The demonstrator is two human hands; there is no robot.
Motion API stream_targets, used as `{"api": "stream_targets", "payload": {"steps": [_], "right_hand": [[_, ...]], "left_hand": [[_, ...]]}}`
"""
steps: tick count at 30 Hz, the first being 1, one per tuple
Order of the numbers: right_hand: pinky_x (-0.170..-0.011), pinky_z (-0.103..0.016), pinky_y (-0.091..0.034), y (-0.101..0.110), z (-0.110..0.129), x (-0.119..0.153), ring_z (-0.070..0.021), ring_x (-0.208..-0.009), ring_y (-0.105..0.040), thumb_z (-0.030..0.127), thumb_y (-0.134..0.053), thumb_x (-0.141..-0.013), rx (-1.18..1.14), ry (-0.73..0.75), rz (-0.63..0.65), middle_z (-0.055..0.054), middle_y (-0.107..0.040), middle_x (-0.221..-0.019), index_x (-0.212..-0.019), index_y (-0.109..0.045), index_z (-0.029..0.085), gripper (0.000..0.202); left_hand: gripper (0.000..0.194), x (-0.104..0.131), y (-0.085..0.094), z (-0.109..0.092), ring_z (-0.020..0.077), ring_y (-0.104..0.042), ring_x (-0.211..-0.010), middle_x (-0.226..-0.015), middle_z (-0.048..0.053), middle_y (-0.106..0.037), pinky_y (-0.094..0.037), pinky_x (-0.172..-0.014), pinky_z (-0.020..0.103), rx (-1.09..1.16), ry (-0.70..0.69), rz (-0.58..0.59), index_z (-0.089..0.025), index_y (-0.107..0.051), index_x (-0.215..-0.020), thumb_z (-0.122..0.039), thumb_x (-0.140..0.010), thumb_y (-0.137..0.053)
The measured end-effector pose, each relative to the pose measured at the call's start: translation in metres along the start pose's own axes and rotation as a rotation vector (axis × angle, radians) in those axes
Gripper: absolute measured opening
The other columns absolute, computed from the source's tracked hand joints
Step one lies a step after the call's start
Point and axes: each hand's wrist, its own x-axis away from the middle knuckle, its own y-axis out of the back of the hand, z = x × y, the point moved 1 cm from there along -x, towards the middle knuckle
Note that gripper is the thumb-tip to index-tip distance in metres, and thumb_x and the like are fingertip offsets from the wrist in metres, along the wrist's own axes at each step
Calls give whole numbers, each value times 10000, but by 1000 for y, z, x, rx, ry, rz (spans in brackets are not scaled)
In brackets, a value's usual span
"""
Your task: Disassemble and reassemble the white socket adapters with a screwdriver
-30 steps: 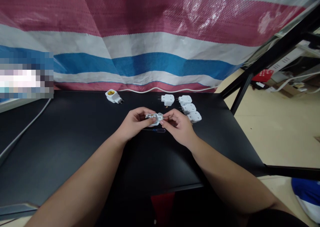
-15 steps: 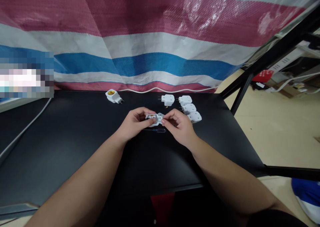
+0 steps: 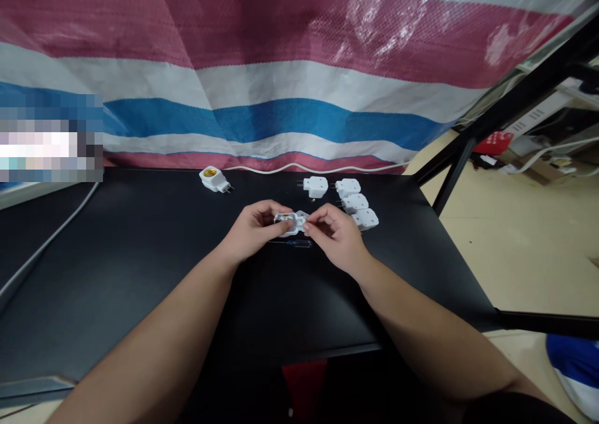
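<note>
My left hand (image 3: 255, 229) is closed around the left part of an opened white plug housing (image 3: 296, 223), its thumb lying over the near edge. The hollow inside faces up and a bit of brassy metal shows in it. At the housing's right end, the thumb and forefinger of my right hand (image 3: 337, 236) are pinched together; whatever small part is between them is hidden. Just below the housing, a small screwdriver (image 3: 300, 244) with a see-through handle lies on the black table (image 3: 290, 299).
A white lamp-socket plug (image 3: 215, 179) with a gold-coloured inside lies at back left. Behind my right hand sit a white plug adapter (image 3: 315, 187), a tiny brassy piece (image 3: 313, 200) and three similar adapters (image 3: 354, 202) in a row. A striped plastic sheet (image 3: 262, 118) hangs behind.
Both hands stay at the housing in nearly the same pose. The whole view has shifted very slightly; nothing on the table has visibly moved.
</note>
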Motion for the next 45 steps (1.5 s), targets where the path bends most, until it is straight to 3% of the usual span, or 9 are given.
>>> {"api": "stream_targets", "payload": {"steps": [6,12,16,22,28,34,41,45], "right_hand": [[-726,-365,-621,1,1,0,-176,-752,-737,338,-781,-941,-52,-38,14,-23,-752,-863,-928,-655,233,165],[-671,-343,-638,2,1,0,-161,-643,-742,452,-824,-912,-146,-166,-7,12,-729,-734,-856,-607,234,313],[-717,-354,-683,-2,2,2,-171,-698,-776,484,-861,-879,-246,-236,50,5,-739,-771,-840,-622,225,354],[-863,-388,-671,-6,2,7,-179,-825,-789,364,-836,-920,-267,-171,181,-13,-768,-870,-925,-684,220,208],[-894,-413,-658,-5,0,7,-186,-867,-771,357,-809,-936,-176,-135,228,-29,-785,-929,-964,-712,227,164],[-842,-380,-641,-6,6,7,-171,-835,-747,324,-773,-955,-132,-107,264,-32,-776,-933,-986,-724,219,120],[-733,-348,-619,-1,4,4,-156,-738,-691,305,-732,-979,-67,-55,186,-6,-709,-838,-955,-669,226,104],[-785,-374,-651,4,3,1,-187,-877,-705,265,-749,-956,12,41,28,-59,-693,-1066,-1125,-671,252,187]], "left_hand": [[321,1,0,0,141,-782,-839,-941,53,-831,-639,-822,256,16,7,24,-151,-805,-1020,-230,-758,-972],[643,-2,4,4,156,-777,-931,-1027,36,-820,-633,-865,261,87,-39,41,-213,-704,-1251,-136,-686,-1002],[539,-2,5,2,132,-769,-911,-1019,33,-810,-628,-876,240,188,-7,8,-200,-674,-1205,-173,-758,-974],[487,0,3,0,140,-771,-837,-1038,48,-792,-657,-749,237,162,88,49,-207,-677,-1306,-363,-894,-885],[626,2,3,1,186,-794,-916,-1184,102,-791,-676,-858,326,148,55,118,-214,-667,-1388,-199,-819,-927],[598,2,3,-1,178,-777,-950,-1289,102,-774,-647,-833,289,148,49,80,-231,-720,-1363,-160,-801,-908],[547,2,2,0,157,-753,-942,-1258,92,-789,-600,-765,228,152,59,65,-236,-783,-1299,-136,-776,-906],[488,3,1,-2,169,-762,-925,-1183,102,-811,-590,-751,237,139,82,62,-205,-797,-1249,-164,-778,-917]]}}
